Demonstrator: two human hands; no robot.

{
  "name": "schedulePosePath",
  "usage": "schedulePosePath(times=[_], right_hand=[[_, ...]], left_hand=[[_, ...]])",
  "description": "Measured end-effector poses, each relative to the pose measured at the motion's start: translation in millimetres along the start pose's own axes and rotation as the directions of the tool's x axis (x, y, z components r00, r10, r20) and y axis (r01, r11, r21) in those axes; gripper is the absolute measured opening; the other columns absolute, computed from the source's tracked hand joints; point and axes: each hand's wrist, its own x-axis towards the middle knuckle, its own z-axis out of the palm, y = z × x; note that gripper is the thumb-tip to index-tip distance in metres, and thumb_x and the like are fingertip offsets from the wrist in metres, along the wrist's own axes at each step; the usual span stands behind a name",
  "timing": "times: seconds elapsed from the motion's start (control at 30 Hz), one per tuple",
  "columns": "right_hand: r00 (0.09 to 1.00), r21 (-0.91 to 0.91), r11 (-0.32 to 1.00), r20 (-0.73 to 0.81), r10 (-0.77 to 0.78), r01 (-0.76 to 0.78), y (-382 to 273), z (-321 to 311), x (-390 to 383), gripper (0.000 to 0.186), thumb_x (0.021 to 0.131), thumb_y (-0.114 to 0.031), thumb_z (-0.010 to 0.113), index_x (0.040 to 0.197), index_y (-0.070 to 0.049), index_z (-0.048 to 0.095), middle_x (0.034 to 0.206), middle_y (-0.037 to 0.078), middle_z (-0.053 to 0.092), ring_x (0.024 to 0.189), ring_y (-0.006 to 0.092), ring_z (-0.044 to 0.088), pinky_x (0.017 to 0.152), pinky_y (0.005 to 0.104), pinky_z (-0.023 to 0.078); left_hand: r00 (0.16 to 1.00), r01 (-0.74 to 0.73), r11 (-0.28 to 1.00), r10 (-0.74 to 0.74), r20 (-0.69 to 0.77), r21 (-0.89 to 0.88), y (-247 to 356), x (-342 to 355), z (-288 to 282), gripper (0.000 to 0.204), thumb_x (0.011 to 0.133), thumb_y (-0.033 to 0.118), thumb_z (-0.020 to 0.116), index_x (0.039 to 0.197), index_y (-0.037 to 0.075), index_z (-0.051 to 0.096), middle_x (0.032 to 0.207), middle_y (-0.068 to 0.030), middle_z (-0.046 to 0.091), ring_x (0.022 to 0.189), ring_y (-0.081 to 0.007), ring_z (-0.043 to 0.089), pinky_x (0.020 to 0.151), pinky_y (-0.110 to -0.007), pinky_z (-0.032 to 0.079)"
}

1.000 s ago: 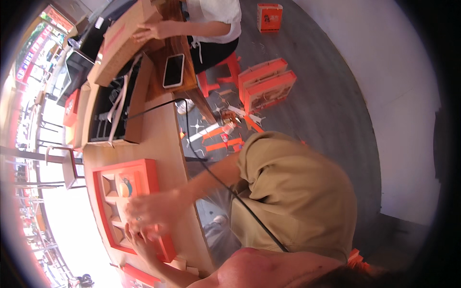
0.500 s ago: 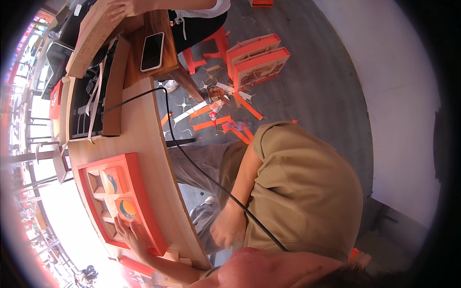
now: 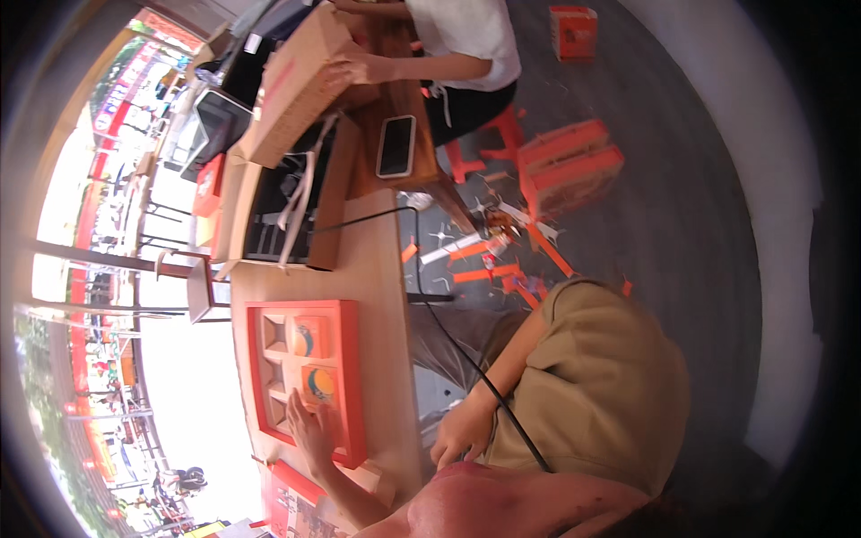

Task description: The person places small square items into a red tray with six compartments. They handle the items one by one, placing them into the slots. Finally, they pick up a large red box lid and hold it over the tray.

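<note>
On the wooden table (image 3: 386, 359) lies a shallow box with a red-orange rim (image 3: 352, 394) and compartments. In its right column sit small square boxes, an upper orange box (image 3: 309, 338) and a lower orange box (image 3: 317, 386) with a round picture. Folded pale dividers (image 3: 274, 369) show along the left column. My left hand (image 3: 313, 435) rests over the lower part of the red-rimmed box, fingers apart, just below the lower small box, and hides what lies beneath. My right hand (image 3: 465, 432) hangs by my lap with curled fingers; the fingertips are partly hidden.
A black cable (image 3: 448, 345) crosses from the open carton (image 3: 296, 211) past my right arm. At the far side a co-worker's hand (image 3: 357, 69) touches a tilted carton (image 3: 300, 85). A phone (image 3: 395, 147) lies near the table edge. Cardboard scraps (image 3: 511, 255) and red gift boxes (image 3: 569, 166) are on the floor.
The whole view has shifted, so the table and boxes appear farther right. My left hand stays at the red-rimmed box with its fingers more spread. My right hand remains near my lap.
</note>
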Motion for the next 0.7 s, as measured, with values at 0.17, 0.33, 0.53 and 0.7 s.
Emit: schedulePosePath(times=[0.17, 0.33, 0.53, 0.7], right_hand=[[0.982, -0.078, 0.984, -0.088, -0.169, 0.163, 4, -50, 55, 0.052, 0.099, -0.024, 0.073, 0.145, -0.005, 0.057, 0.134, 0.019, 0.064, 0.111, 0.0440, 0.068, 0.087, 0.0545, 0.057], [0.889, -0.177, 0.946, -0.330, -0.318, 0.273, 10, -101, 120, 0.051, 0.098, -0.017, 0.074, 0.148, -0.012, 0.062, 0.135, 0.014, 0.069, 0.111, 0.0390, 0.072, 0.090, 0.0508, 0.059], [0.775, -0.345, 0.839, -0.344, -0.530, 0.421, 1, -151, 217, 0.049, 0.090, -0.016, 0.078, 0.137, -0.012, 0.066, 0.123, 0.013, 0.068, 0.100, 0.0364, 0.072, 0.082, 0.0497, 0.059], [0.657, -0.338, 0.733, -0.326, -0.680, 0.590, -34, -176, 280, 0.045, 0.088, -0.015, 0.078, 0.132, -0.013, 0.069, 0.121, 0.007, 0.069, 0.097, 0.0303, 0.073, 0.078, 0.0454, 0.058]], left_hand=[[0.999, -0.022, 0.997, 0.019, -0.050, -0.068, 6, -9, -7, 0.072, 0.108, 0.034, 0.059, 0.169, 0.004, 0.037, 0.166, -0.0304, 0.042, 0.155, -0.0495, 0.039, 0.127, -0.058, 0.034], [0.997, -0.030, 0.994, 0.022, -0.077, -0.107, 3, -7, 13, 0.075, 0.103, 0.045, 0.065, 0.166, 0.009, 0.046, 0.166, -0.0294, 0.046, 0.154, -0.0503, 0.040, 0.127, -0.058, 0.033], [0.989, -0.042, 0.992, 0.024, -0.144, -0.123, -3, -4, 19, 0.076, 0.101, 0.046, 0.067, 0.166, 0.010, 0.046, 0.166, -0.0289, 0.046, 0.154, -0.0499, 0.040, 0.127, -0.058, 0.033], [0.987, -0.074, 0.992, 0.058, -0.152, -0.105, -7, 8, 22, 0.078, 0.101, 0.047, 0.068, 0.166, 0.011, 0.046, 0.166, -0.0285, 0.046, 0.154, -0.0496, 0.040, 0.127, -0.058, 0.033]])
